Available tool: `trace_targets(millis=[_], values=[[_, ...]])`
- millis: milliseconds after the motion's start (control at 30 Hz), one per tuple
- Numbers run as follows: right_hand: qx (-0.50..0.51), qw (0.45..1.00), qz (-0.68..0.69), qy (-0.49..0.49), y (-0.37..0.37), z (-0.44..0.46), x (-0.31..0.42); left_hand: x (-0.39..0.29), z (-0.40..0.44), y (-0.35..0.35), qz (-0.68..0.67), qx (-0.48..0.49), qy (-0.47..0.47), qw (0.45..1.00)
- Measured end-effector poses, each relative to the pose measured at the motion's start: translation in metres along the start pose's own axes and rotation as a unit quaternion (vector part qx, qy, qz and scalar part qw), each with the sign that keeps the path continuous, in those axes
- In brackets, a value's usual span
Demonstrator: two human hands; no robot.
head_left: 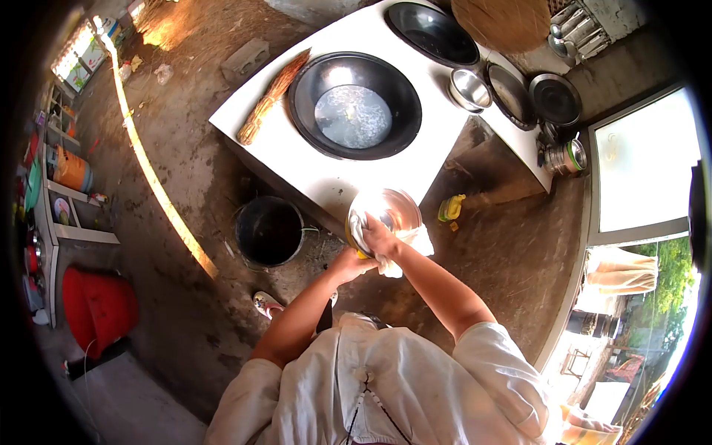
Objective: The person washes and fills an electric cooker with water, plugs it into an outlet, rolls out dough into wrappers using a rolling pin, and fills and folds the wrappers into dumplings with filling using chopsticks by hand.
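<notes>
A shiny metal pot (397,209) is held up in front of me at the near corner of the white counter. My left hand (352,265) is closed at the pot's near left side, where a bit of yellow shows under the fingers. Closed on a white cloth (419,239), my right hand (380,236) presses it against the pot's near rim. Part of the cloth hangs down between my forearms. Beyond the pot, a large black wok (308,122) with cloudy water in it is set into the counter.
The white counter (348,178) also bears a straw brush (271,104), a second wok (434,33) and a small metal pot (470,90). On the floor stand a black bucket (268,231), a red bucket (100,308) and a yellow bottle (451,208).
</notes>
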State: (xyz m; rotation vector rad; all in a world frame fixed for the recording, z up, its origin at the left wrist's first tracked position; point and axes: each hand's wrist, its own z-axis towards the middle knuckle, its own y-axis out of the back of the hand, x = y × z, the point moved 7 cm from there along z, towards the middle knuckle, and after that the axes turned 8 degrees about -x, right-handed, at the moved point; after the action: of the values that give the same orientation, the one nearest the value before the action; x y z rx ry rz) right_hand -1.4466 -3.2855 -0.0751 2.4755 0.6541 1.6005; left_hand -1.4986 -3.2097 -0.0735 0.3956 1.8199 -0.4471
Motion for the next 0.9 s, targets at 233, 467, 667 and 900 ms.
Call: trace_targets(millis=[233, 467, 667, 900], values=[[0.249, 0.890, -0.363, 0.120, 0.020, -0.025, -0.008, 0.010, 0.001, 0.004, -0.065, -0.005, 0.049, 0.997], [-0.133, 0.823, -0.481, 0.272, 0.079, 0.009, 0.042, -0.018, 0.000, 0.011, -0.019, 0.001, 0.057, 0.998], [-0.129, 0.785, -0.515, 0.319, 0.042, -0.007, 0.083, -0.029, -0.020, 0.025, -0.077, 0.024, 0.082, 0.993], [-0.005, 0.909, -0.248, 0.336, -0.021, -0.031, 0.126, -0.029, -0.045, 0.043, -0.051, -0.004, 0.143, 0.988]])
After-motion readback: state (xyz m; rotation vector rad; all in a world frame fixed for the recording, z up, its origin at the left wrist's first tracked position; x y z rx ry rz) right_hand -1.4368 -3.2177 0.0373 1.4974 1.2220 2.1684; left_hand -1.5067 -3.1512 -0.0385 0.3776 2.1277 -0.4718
